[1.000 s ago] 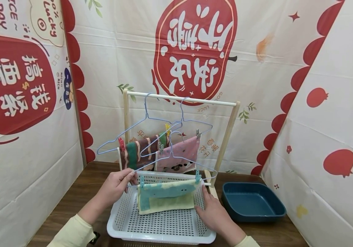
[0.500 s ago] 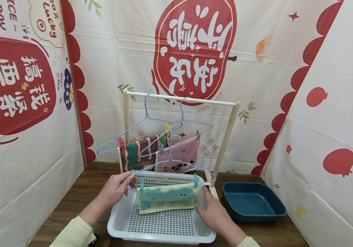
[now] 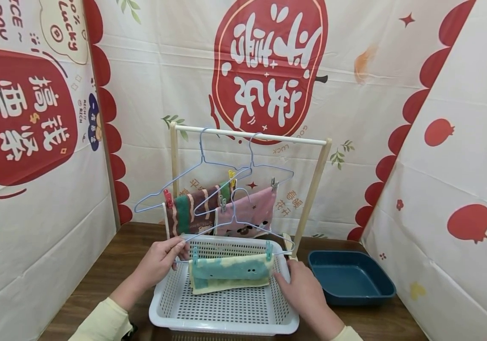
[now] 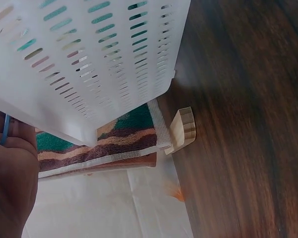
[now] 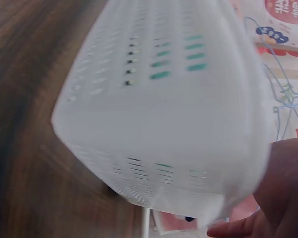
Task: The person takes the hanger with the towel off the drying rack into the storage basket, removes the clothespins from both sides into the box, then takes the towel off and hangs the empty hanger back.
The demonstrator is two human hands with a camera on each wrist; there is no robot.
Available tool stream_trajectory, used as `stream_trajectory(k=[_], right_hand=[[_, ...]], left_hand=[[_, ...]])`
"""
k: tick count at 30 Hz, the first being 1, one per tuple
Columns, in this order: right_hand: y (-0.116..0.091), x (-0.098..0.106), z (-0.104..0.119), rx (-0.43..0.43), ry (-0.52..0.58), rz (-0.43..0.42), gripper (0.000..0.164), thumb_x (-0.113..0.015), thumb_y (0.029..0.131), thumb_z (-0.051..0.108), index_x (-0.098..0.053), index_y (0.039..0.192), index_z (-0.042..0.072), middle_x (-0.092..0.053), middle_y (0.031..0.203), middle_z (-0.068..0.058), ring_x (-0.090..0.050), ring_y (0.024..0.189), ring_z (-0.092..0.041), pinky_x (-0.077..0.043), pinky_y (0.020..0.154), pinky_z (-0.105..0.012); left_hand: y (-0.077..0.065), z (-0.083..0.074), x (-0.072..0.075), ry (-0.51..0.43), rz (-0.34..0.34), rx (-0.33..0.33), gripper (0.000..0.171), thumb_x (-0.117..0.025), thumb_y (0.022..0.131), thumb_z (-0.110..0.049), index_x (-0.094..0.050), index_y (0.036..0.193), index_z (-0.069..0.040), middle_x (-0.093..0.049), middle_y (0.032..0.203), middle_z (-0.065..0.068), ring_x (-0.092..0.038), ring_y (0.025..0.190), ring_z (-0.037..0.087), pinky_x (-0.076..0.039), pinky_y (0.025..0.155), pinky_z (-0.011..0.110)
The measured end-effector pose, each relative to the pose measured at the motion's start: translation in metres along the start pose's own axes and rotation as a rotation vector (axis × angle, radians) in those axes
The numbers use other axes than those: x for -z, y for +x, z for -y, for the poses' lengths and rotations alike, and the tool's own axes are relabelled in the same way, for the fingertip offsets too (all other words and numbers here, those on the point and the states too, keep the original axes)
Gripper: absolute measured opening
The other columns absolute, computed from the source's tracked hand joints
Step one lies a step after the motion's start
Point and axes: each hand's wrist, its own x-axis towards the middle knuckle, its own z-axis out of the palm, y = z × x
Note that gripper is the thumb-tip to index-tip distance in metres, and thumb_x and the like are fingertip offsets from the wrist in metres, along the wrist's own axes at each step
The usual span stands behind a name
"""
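In the head view my left hand (image 3: 162, 258) pinches the left end of a blue wire hanger (image 3: 233, 220) over the white basket. Two teal clothespins (image 3: 268, 250) fix a folded yellow and teal towel (image 3: 230, 274) to its lower bar. My right hand (image 3: 305, 286) is at the basket's right rim, just below the hanger's right end, fingers extended and thumb apart. The left wrist view shows my left hand (image 4: 12, 173) with the blue wire across its fingers. In the right wrist view my right hand (image 5: 283, 183) is beside the basket wall.
The perforated white basket (image 3: 222, 327) stands on the dark wooden table (image 3: 85, 289). Behind it, a wooden rack (image 3: 318, 189) carries two hangers with a striped towel (image 3: 196, 213) and a pink towel (image 3: 248, 213). A dark blue basin (image 3: 352, 296) sits at right.
The hanger and its towel have shifted slightly left and down at the hook. My right hand has moved a little right, away from the towel's edge; my left hand keeps its hold.
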Motion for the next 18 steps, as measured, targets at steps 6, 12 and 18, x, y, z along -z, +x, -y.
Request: stream_trajectory(k=[6,12,18], right_hand=[[0.001,0.012,0.004,0.067,0.033,-0.086,0.046,-0.081,0.103,0.033,-0.071,0.133,0.000,-0.070,0.117,-0.013,-0.064,0.097,-0.024,-0.062,0.081,-0.049],[0.006,0.013,0.008,0.211,0.089,-0.134,0.048,-0.080,0.104,0.028,-0.066,0.143,0.004,-0.070,0.136,-0.015,-0.068,0.120,-0.032,-0.060,0.100,-0.059],[0.017,0.012,0.010,0.302,0.078,-0.134,0.053,-0.076,0.107,0.029,-0.061,0.151,0.003,-0.065,0.149,-0.017,-0.062,0.138,-0.038,-0.054,0.110,-0.062]], left_hand=[[0.001,-0.001,0.000,-0.004,-0.002,0.003,0.021,-0.054,0.118,-0.015,-0.074,0.110,-0.016,-0.077,0.094,0.000,-0.071,0.086,0.017,-0.062,0.059,0.033],[0.002,-0.003,0.000,-0.008,0.007,0.009,0.021,-0.054,0.118,-0.016,-0.074,0.109,-0.016,-0.077,0.094,-0.001,-0.072,0.086,0.017,-0.062,0.060,0.033],[0.002,-0.003,0.000,-0.006,0.006,0.019,0.021,-0.055,0.118,-0.017,-0.074,0.109,-0.016,-0.077,0.094,-0.002,-0.072,0.086,0.017,-0.063,0.060,0.033]])
